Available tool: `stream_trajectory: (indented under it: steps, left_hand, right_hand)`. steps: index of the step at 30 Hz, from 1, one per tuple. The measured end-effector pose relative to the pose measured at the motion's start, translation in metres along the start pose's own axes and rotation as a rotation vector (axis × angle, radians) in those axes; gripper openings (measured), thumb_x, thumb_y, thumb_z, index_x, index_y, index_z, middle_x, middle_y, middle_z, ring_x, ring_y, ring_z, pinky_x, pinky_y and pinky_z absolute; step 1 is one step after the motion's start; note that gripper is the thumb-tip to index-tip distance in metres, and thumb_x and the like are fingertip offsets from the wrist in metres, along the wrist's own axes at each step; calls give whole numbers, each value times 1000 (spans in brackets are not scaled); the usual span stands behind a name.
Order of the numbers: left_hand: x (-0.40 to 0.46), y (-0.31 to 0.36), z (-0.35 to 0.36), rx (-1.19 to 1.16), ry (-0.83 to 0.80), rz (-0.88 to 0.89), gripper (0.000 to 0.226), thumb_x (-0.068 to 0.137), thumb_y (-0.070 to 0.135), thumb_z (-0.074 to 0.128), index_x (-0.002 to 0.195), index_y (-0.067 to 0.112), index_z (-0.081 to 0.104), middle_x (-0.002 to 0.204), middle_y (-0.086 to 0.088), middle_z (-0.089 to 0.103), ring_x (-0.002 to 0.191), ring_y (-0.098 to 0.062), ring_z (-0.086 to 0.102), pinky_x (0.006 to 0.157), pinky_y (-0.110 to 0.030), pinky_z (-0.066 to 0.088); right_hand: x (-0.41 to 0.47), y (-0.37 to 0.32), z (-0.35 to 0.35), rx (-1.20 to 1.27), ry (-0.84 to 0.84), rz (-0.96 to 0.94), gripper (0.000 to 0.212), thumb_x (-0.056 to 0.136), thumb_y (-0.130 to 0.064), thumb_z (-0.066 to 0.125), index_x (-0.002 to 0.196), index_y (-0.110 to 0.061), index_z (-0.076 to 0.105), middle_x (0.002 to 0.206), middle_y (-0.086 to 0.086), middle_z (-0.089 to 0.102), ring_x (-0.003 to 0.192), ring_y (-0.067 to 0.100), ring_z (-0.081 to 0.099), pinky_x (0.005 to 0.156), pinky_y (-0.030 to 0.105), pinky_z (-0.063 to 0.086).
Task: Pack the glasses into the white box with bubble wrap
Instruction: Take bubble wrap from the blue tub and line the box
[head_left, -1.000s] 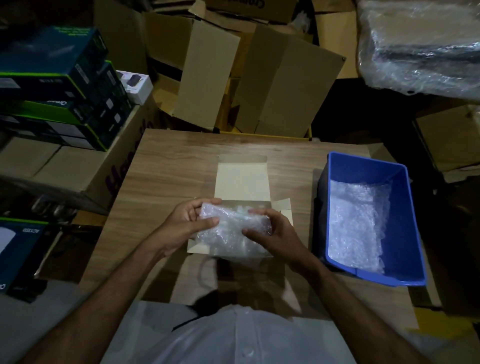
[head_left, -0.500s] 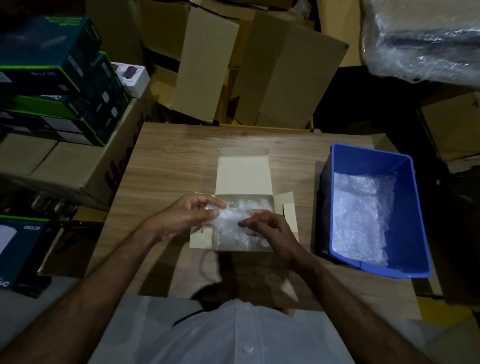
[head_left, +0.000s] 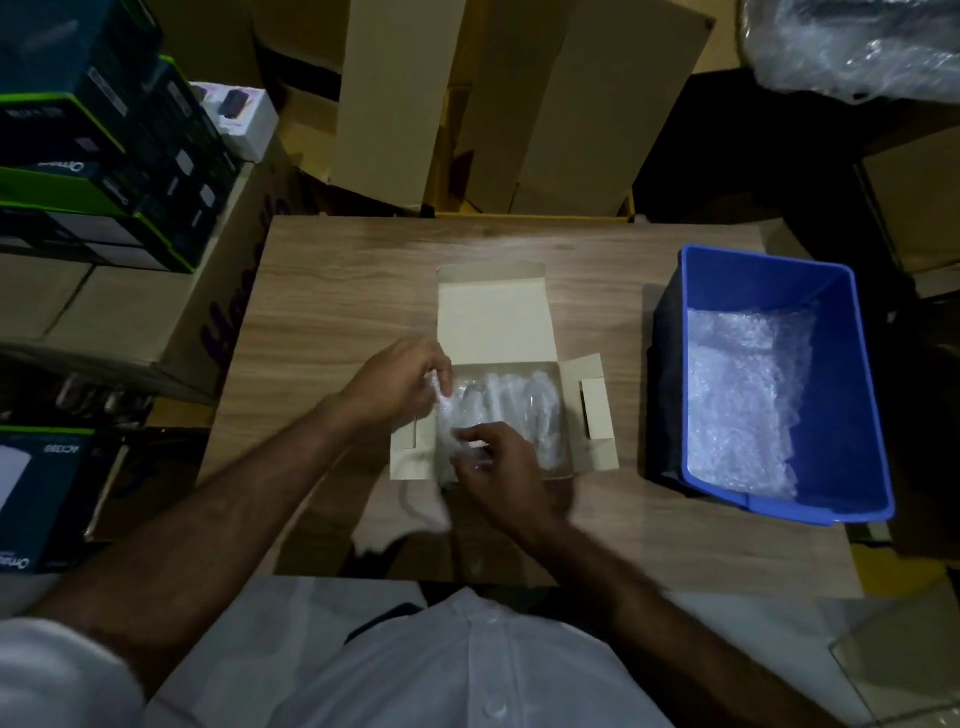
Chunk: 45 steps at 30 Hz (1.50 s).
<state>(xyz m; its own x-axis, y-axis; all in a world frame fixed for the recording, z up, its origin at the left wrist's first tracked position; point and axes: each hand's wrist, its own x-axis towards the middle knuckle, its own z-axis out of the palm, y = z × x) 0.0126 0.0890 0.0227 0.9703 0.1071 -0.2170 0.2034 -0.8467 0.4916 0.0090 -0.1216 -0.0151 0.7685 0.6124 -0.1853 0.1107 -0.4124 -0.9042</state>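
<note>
Bubble-wrapped bundle sits inside the open white box on the table; glasses themselves not discernible through the wrap. Left hand pinches the wrap's left edge, right hand curls fingers on its near-left corner. Blue bin holding more bubble wrap stands well right of the fingers.

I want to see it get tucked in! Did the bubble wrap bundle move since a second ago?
Yes. The bubble wrap bundle went down into the white box. Before, both hands held it above the box's near edge.
</note>
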Motion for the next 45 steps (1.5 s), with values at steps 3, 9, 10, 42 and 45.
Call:
stream_trajectory:
  steps: [3,9,10,42,45]
  left_hand:
    - [11,-1,7,192,-1,79,29,79,1,73,80,30,69,100,9,57,94,-11,50,75,-27,47]
    - [22,-1,15,339,-135,98,28,83,10,60,100,24,77,117,2,66,113,-22,56,95,-40,46]
    - [20,-2,14,354,-169,87,29,85,17,59,106,25,77,124,3,65,118,-21,53,99,-41,43]
    - [0,47,65,720,-107,-184,36,79,18,68,115,19,68,129,-6,47,122,-28,43,99,-39,35]
    - [-6,43,63,649,-143,-219,52,78,25,72,128,22,60,133,-5,50,123,-28,43,104,-41,31]
  right_hand:
    - [3,4,13,-132,-60,-2,39,96,-14,61,135,-13,63,127,4,55,110,12,59,96,20,51]
    - [10,10,27,-334,-107,-21,32,97,-11,54,126,-14,67,112,5,52,96,20,58,81,23,47]
    - [11,11,26,-362,-87,-35,25,96,-13,56,117,-17,70,106,3,55,91,20,59,76,27,49]
    - [62,19,-54,-1031,-294,-166,74,81,-29,80,147,-26,47,158,10,36,140,32,33,109,42,37]
    - [58,23,-57,-939,-300,-166,73,81,-27,81,147,-24,49,161,14,30,146,35,27,116,45,31]
